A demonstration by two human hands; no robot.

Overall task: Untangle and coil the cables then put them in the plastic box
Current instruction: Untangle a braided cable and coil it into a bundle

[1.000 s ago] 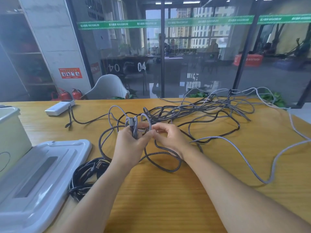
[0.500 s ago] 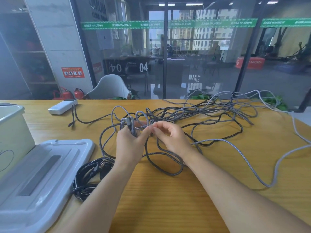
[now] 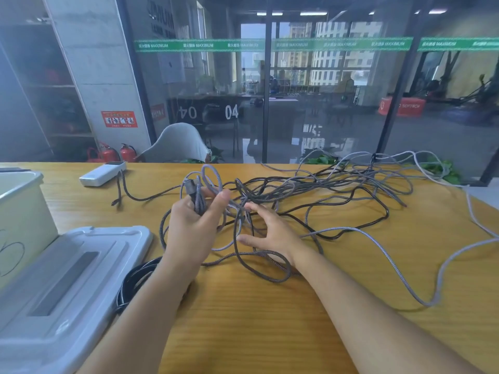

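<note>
A few loops of grey braided cable are held in the left grip; the right grip is spread over the tangle beyond. One black coil lies beside the left forearm, not yet boxed; most work remains.

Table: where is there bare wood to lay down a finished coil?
Bare wood lies on the table near the front edge, between the two forearms, and at the back between the white adapter and the plastic box. The middle and right are crowded with the cable tangle; the black coil fills the gap beside the lid.
</note>
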